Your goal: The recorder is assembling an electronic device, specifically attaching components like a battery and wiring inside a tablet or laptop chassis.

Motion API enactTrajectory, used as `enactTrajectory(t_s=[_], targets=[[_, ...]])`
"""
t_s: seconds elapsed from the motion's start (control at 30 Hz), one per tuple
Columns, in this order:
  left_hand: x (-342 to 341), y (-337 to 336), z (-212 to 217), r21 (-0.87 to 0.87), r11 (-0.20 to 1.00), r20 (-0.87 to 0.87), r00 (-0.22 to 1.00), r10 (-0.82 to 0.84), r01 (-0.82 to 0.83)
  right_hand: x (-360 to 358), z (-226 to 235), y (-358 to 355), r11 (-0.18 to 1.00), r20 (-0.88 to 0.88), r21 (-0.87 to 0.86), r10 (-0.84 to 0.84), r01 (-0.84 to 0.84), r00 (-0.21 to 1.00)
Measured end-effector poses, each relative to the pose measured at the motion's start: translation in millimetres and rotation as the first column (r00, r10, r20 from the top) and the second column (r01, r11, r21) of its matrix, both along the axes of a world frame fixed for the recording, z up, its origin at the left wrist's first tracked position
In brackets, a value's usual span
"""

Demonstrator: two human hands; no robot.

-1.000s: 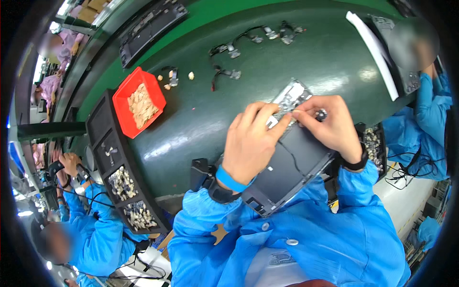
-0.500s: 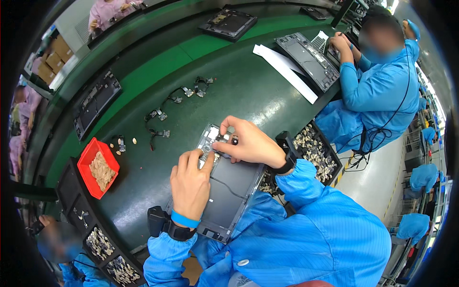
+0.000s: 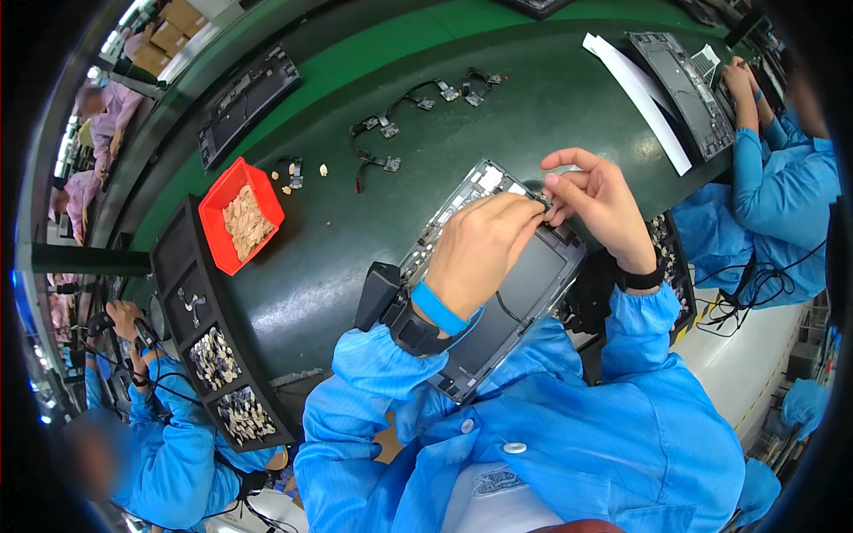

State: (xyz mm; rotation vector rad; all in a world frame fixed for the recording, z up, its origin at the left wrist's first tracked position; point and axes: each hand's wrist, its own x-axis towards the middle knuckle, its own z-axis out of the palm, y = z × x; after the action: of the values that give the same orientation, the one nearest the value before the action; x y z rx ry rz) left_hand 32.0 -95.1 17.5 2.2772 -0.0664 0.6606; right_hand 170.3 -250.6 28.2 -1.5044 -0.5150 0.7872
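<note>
A dark laptop base (image 3: 533,275) without its cover lies tilted in front of me, its circuit boards along the far edge and a thin black cable across it. My left hand (image 3: 480,244) reaches over it, fingers pinched at a small dark part (image 3: 544,203) above the base's far right corner. At the same part, my right hand (image 3: 606,209) is closed from the right, its index finger curled above. The fingertips partly cover the part, so its exact kind does not show. Farther off on the bench lie small circuit boards with black cables (image 3: 387,129).
A red bin (image 3: 213,222) of beige pieces stands left, beside a black compartment tray (image 3: 173,282) of small parts. Another tray of small parts (image 3: 682,298) is at right. White sheets (image 3: 635,102) and laptop bases lie farther off. Co-workers (image 3: 786,186) sit on both sides.
My left hand has moved right and up from the base's boards to meet the right hand. The right hand has lifted off the boards and shifted right. The whole view has turned left.
</note>
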Motion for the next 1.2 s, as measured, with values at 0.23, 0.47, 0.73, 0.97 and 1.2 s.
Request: enactTrajectory(t_s=[0.23,0.47,0.73,0.97,1.2], targets=[[-3,-1,1,0.114,0.992,-0.029,0.999,-0.046,0.049,-6,-5,-10,1.0,-0.027,-0.001,0.03,-0.03,0.999],[-3,-1,5,0.223,0.975,-0.055,0.998,-0.009,0.021,16,-28,-19,0.983,0.004,0.095,-0.159,0.158,0.987],[-1,-5,3,0.338,0.941,-0.092,0.996,0.019,0.013,13,-41,-19,0.98,0.008,0.101,-0.17,0.169,0.985],[3,-6,2,0.277,0.961,-0.089,0.996,0.007,0.018,13,-42,-20,0.981,0.012,0.084,-0.176,0.174,0.984],[5,-5,0,0.286,0.958,-0.071,0.997,0.028,-0.007,11,-41,-19,0.987,0.029,0.071,-0.144,0.142,0.989]])
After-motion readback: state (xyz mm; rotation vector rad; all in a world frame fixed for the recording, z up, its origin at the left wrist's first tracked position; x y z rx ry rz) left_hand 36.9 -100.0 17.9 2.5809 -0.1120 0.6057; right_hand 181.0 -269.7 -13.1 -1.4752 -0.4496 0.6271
